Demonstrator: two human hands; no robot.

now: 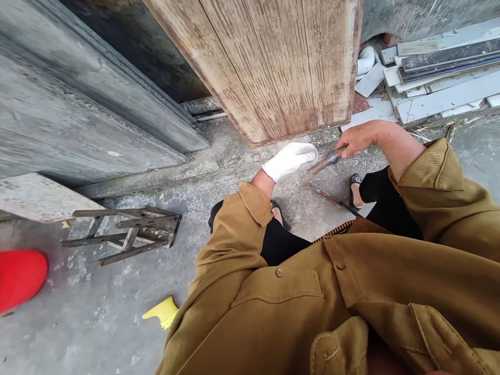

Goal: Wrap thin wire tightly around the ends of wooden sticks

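Note:
My right hand (355, 139) is bare and closed around a short brush (323, 163) with a banded, wire-like collar. Its brown end points down and left, slightly blurred. A white glove covers my left hand (292, 159), whose fingers are curled together close to the brush's tip; what they hold, if anything, is hidden. On the concrete between my feet lies a thin tool (324, 195) with a reddish-brown handle and a dark blade. Just beyond my hands a worn wooden panel (273, 67) of vertical boards stands with its lower edge near the ground.
Stacked white and dark boards (441, 73) lie at the upper right beside a white pipe elbow (366, 60). To my left are a wooden stool (136, 229) on its side, a yellow scrap (164, 312) and a red object (21, 281). A grey wall (89, 104) rises at the upper left.

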